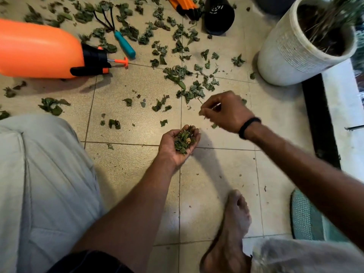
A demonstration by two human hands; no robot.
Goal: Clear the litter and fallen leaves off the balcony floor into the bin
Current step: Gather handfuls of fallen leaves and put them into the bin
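Tiled floor, left hand cupping leaves

An orange sprayer lies on its side on the tiled floor. A teal-handled hand rake lies just beside it. A white planter stands upright, near a black pot.
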